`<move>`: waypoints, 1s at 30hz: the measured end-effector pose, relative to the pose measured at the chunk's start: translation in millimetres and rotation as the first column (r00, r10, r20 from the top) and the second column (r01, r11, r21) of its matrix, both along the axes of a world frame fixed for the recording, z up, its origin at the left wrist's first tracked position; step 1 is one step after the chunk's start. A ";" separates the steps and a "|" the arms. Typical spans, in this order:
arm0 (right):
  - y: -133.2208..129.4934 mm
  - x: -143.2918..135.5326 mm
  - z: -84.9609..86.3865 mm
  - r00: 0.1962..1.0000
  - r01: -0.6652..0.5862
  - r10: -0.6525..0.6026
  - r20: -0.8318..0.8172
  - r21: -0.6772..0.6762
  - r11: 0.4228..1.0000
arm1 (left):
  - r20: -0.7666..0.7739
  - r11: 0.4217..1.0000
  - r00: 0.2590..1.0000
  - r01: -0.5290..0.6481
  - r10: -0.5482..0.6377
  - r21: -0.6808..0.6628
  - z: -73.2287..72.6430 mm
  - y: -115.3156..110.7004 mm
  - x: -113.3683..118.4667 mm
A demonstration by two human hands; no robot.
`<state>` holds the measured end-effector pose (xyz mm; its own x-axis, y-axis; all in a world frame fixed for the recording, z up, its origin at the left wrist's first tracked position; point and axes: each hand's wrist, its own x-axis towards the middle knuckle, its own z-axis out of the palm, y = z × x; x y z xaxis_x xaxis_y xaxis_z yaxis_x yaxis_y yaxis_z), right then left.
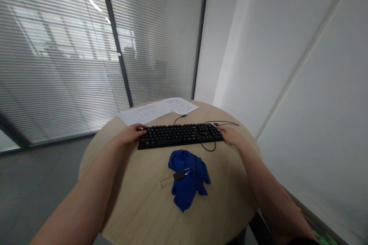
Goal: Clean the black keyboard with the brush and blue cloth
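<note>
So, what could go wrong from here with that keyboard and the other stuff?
The cable loops out in front of the keyboard and might snag if the keyboard moves. The papers lie just behind and could get shoved. The small tool rests on the cloth, so tugging the cloth may send it sliding off.

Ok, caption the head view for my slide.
Left hand and right hand hold a black keyboard by its ends, a crumpled blue cloth nearer on the table.
</note>
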<state>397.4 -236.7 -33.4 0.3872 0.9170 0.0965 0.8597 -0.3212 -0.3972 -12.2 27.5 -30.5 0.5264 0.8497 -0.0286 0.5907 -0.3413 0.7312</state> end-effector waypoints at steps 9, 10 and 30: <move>13.2 -15.7 -8.8 0.997 0.035 -0.037 0.067 0.027 0.999 | -0.024 1.000 0.999 -0.025 0.025 -0.006 3.5 -2.1 0.6; 13.6 -17.4 -9.0 0.996 0.044 -0.044 0.075 0.014 0.999 | -0.025 1.000 0.999 -0.022 0.022 -0.006 3.6 -2.2 0.7; 10.0 -32.0 -2.3 0.985 0.076 -0.064 0.157 -0.069 0.995 | -0.014 0.999 0.999 -0.042 0.042 -0.018 8.4 -9.4 3.6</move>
<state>365.4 -226.7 -35.7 0.4366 0.8949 0.0924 0.8831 -0.4067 -0.2339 -8.6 18.2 -22.0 0.4896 0.8704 -0.0515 0.6144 -0.3025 0.7287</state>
